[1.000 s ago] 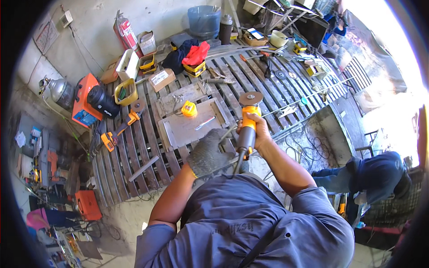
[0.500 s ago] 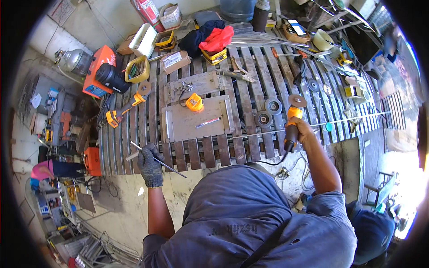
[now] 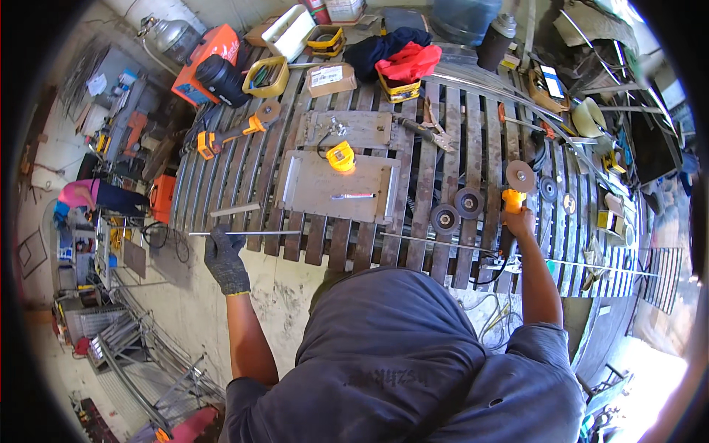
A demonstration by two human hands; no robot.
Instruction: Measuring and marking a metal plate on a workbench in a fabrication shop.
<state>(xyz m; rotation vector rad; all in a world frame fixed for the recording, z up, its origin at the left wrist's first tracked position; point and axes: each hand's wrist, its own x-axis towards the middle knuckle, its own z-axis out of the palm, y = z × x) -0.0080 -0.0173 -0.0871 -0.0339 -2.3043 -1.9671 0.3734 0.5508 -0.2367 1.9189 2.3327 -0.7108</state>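
Observation:
My left hand [image 3: 225, 260], in a dark grey work glove, is closed round a thin metal rod [image 3: 269, 233] at the table's front left edge. The rod lies nearly level across the slats. Just beyond my fingers is a short flat metal bar [image 3: 235, 210]. My bare right hand [image 3: 520, 221] is closed round a yellow angle grinder [image 3: 513, 199] at the right of the table. Its cutting disc [image 3: 521, 176] points away from me; whether the disc spins, I cannot tell. A long thin rod [image 3: 436, 241] runs across the slats near the grinder.
Two grinding discs [image 3: 445, 218] lie left of the grinder. A yellow tape measure [image 3: 341, 157] and a marker [image 3: 353, 196] sit on a metal plate [image 3: 299, 177]. A second grinder [image 3: 240, 131] lies at the left. Boxes and a red cloth [image 3: 408, 63] stand along the back.
The rod in my left hand has turned from slanting to nearly level and sits over the table edge. My right hand has carried the grinder rightward from the grinding discs. The view has shifted.

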